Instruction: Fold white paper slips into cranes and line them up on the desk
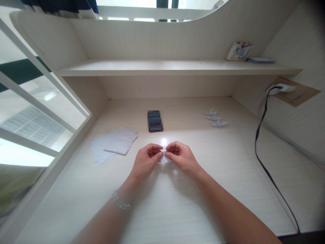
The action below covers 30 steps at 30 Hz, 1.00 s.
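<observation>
Both hands meet over the middle of the desk, thumbs and fingertips pinched close together. Between them is a small folded piece of white paper (164, 157), mostly hidden by the fingers and washed out by glare. My left hand (147, 159), with a bracelet (122, 200) below its wrist, is closed on its left side. My right hand (183, 158) pinches it from the right. Several loose sheets of white paper (120, 142) lie fanned out to the left. Three folded paper cranes (218, 124) stand in a short row at the right back.
Beyond the hands lies a dark, pixelated rectangular object (155, 121). A black cable (259, 149) runs from the wall socket (294, 92) down the right side. Above the desk, a shelf (152, 66) holds a small printed packet (238, 51) and a flat item (260, 60).
</observation>
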Tool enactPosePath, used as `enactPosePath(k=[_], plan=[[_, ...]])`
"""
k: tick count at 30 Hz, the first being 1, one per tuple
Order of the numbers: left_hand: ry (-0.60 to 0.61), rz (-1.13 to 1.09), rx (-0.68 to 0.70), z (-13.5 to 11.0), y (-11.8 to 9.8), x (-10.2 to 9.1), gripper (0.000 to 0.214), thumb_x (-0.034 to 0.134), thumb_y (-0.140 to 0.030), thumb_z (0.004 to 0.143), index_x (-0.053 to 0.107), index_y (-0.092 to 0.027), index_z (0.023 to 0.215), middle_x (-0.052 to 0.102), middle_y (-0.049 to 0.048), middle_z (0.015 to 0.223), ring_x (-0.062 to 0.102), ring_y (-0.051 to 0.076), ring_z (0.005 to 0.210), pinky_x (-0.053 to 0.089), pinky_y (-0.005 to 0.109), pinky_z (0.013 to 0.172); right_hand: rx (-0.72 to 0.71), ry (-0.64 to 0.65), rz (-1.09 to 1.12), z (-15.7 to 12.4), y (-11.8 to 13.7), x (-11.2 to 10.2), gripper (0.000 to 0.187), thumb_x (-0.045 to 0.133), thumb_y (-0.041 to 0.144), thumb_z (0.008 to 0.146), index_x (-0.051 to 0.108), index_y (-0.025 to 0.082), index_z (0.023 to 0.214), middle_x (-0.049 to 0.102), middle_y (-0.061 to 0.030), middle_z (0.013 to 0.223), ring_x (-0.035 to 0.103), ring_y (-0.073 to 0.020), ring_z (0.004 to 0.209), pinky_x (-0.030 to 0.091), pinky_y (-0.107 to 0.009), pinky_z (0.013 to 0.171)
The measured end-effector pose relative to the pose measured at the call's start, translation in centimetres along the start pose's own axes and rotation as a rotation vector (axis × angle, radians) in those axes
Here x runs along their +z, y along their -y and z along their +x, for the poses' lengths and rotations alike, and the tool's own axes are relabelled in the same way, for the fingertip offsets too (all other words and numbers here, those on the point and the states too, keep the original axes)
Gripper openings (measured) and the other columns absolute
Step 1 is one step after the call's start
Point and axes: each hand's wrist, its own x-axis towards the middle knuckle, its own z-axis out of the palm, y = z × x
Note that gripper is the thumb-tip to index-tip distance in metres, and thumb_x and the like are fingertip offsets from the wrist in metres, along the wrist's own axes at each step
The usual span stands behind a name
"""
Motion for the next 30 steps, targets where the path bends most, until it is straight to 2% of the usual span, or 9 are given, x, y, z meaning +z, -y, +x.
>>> enactPosePath(k=[9, 14, 19, 24, 30], plan=[[-0.048, 0.032, 0.103, -0.17, -0.16, 0.23, 0.014, 0.064, -0.023, 0.071, 0.057, -0.016, 0.081, 0.062, 0.0029, 0.078, 0.059, 0.013, 0.072, 0.047, 0.025, 0.067, 0.0, -0.009, 0.009, 0.0, 0.1, 0.23, 0.016, 0.067, 0.025, 0.068, 0.054, 0.019, 0.076, 0.058, -0.0001, 0.073, 0.055, -0.0131, 0.067, 0.046, -0.026, 0.062], [-0.072, 0.048, 0.103, 0.02, -0.07, -0.04, 0.015, 0.065, -0.023, 0.071, 0.055, -0.017, 0.081, 0.061, 0.0025, 0.079, 0.059, 0.013, 0.072, 0.047, 0.025, 0.068, 0.095, 0.011, 0.109, 0.07, 0.13, -0.11, 0.022, 0.069, 0.028, 0.067, 0.054, 0.019, 0.08, 0.06, -0.0008, 0.074, 0.059, -0.016, 0.07, 0.052, -0.03, 0.06], [-0.01, 0.066, 0.071, -0.03, -0.13, -0.14, 0.021, 0.064, -0.025, 0.073, 0.057, -0.017, 0.091, 0.063, 0.0043, 0.083, 0.061, 0.015, 0.077, 0.048, 0.026, 0.068, 0.074, -0.005, 0.082, -0.01, 0.1, -0.1, 0.018, 0.067, 0.026, 0.068, 0.055, 0.019, 0.079, 0.06, -0.0019, 0.076, 0.06, -0.0156, 0.07, 0.054, -0.03, 0.061], [-0.016, 0.023, 0.044, 0.07, -0.15, -0.27, 0.022, 0.066, -0.024, 0.07, 0.057, -0.016, 0.089, 0.064, 0.0035, 0.079, 0.062, 0.015, 0.075, 0.048, 0.025, 0.067, 0.096, 0.035, 0.086, 0.02, 0.07, -0.06, 0.018, 0.065, 0.027, 0.07, 0.058, 0.018, 0.084, 0.062, -0.0033, 0.078, 0.061, -0.0172, 0.075, 0.054, -0.031, 0.063], [-0.014, 0.076, 0.068, -0.2, -0.32, -0.03, 0.019, 0.065, -0.024, 0.07, 0.058, -0.017, 0.087, 0.065, 0.0038, 0.079, 0.063, 0.017, 0.075, 0.049, 0.028, 0.069, 0.057, 0.057, -0.097, -0.15, 0.26, -0.18, 0.023, 0.062, 0.022, 0.07, 0.058, 0.018, 0.093, 0.064, -0.0023, 0.075, 0.061, -0.0156, 0.07, 0.049, -0.029, 0.065]])
